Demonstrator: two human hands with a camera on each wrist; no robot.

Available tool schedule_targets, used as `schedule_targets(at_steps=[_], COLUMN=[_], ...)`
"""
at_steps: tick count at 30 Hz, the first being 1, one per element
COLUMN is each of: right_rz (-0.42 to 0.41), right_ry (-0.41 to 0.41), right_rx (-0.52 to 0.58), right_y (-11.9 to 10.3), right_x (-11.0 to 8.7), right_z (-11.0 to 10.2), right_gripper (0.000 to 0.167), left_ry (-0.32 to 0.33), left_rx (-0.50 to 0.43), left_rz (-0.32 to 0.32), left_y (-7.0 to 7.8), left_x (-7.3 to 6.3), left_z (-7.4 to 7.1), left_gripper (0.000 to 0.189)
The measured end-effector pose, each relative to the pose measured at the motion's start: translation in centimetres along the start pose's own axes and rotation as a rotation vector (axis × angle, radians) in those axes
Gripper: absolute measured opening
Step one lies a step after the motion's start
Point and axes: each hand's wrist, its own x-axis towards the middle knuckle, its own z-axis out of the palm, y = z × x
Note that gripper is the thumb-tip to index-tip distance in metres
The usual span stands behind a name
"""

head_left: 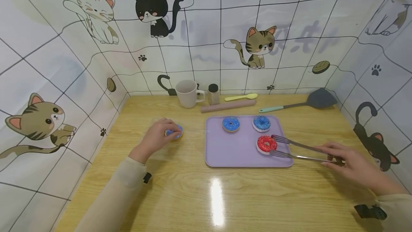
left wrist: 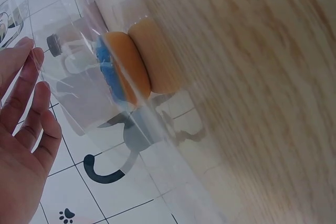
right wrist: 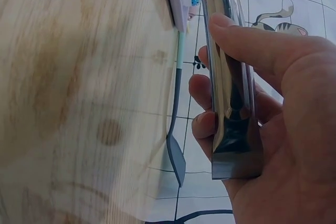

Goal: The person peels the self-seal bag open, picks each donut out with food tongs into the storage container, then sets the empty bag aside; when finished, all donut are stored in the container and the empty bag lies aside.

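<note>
My left hand point(head_left: 161, 131) is over a blue-iced doughnut point(head_left: 176, 131) at the left of the table, hiding part of it. In the left wrist view that doughnut point(left wrist: 126, 69) is inside a clear plastic bag point(left wrist: 173, 166), whose edge my thumb and forefinger pinch. My right hand point(head_left: 349, 164) grips metal food tongs point(head_left: 309, 153) near their closed end. Their spread, fork-like tips reach the right side of a red-iced doughnut point(head_left: 261, 145) on the lilac tray point(head_left: 231, 153). Two blue-iced doughnuts, one plain-topped point(head_left: 226, 124) and one sprinkled point(head_left: 257, 126), lie behind it.
Along the back wall stand a mug point(head_left: 185, 94) and a black-capped shaker point(head_left: 213, 97). A rolling pin point(head_left: 225, 106), a yellow spoon point(head_left: 238, 97) and a turner point(head_left: 297, 105) lie nearby. Cat-printed walls bound the table point(head_left: 180, 192).
</note>
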Motion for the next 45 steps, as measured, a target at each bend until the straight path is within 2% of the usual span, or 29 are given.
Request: schedule_targets(at_steps=[13,21,24,30,39,45], right_rz=[0.020,0.050,0.047,0.050,-0.004,0.006], right_ry=[-0.035,0.057,0.071,0.042,0.017,-0.030], right_rx=[0.025,0.032,0.051,0.063,0.087,0.081], right_y=[-0.3,-1.4,-2.2,-4.8,-9.2,-11.0], right_x=[-0.2,0.5,1.3,3.5,7.1,9.0], right_z=[0.2,0.8,1.3,2.4,5.4,7.3], right_gripper=[0.068,0.072,0.071,0.066,0.061,0.058], left_ry=[-0.008,-0.015,-0.017,-0.014,-0.008,-0.004], left_rx=[-0.004,-0.004,-0.007,-0.017,-0.005,-0.009], left_rz=[-0.023,-0.033,-0.035,-0.030,-0.029,-0.026], left_y=[0.0,0.0,0.0,0.0,0.1,0.4], left_x=[0.0,0.2,0.1,0.2,0.1,0.2], left_z=[0.2,0.1,0.0,-0.1,-0.2,-0.4], left_gripper=[0.006,0.005,0.005,0.005,0.006,0.007])
